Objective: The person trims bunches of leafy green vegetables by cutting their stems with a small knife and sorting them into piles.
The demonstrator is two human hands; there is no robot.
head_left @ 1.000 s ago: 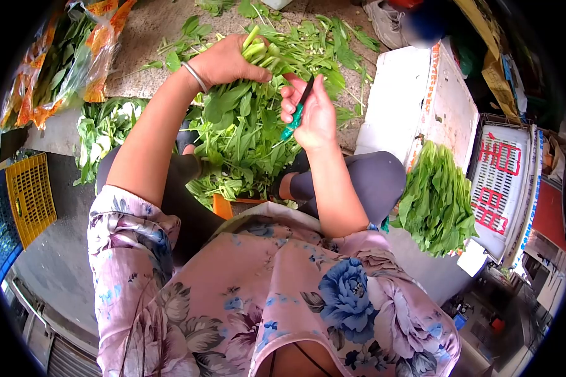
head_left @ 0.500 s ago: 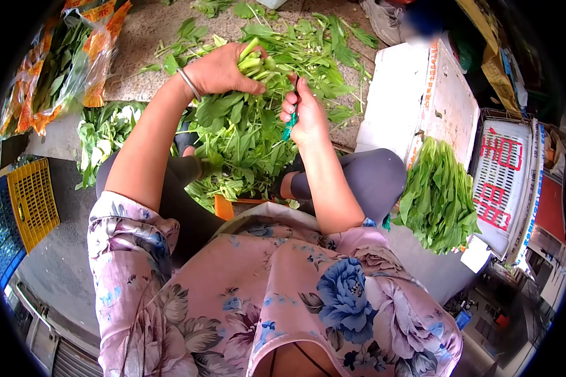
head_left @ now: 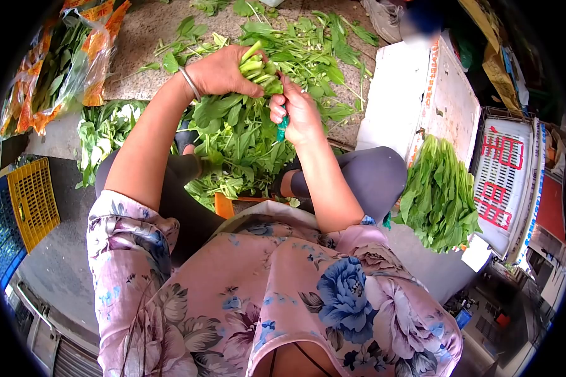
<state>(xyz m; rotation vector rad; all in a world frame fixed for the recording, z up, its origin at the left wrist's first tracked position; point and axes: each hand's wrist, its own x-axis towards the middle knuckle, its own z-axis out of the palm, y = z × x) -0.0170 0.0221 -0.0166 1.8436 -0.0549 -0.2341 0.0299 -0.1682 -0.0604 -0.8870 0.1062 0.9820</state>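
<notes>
My left hand (head_left: 223,70) is wrapped round a bunch of leafy greens (head_left: 258,72), its pale cut stems pointing up and its leaves hanging below. Close against the right side of the stems, my right hand (head_left: 297,112) grips a small knife (head_left: 282,129) by its green handle. Most of the blade is hidden by my fingers and the stems. Under both hands lies a heap of loose green leaves (head_left: 245,154) between my legs. More trimmed leaves (head_left: 308,53) are scattered over the stone slab (head_left: 138,60) in front.
A white foam box (head_left: 393,94) stands at the right, with a bundle of greens (head_left: 440,195) leaning on it. Beyond it is a white and red crate (head_left: 500,176). Bagged greens (head_left: 63,63) lie far left, above a yellow crate (head_left: 34,198) and a blue crate (head_left: 3,229).
My right hand has moved a little left and up with the knife, closer to the stems. The bunch in my left hand has tilted slightly.
</notes>
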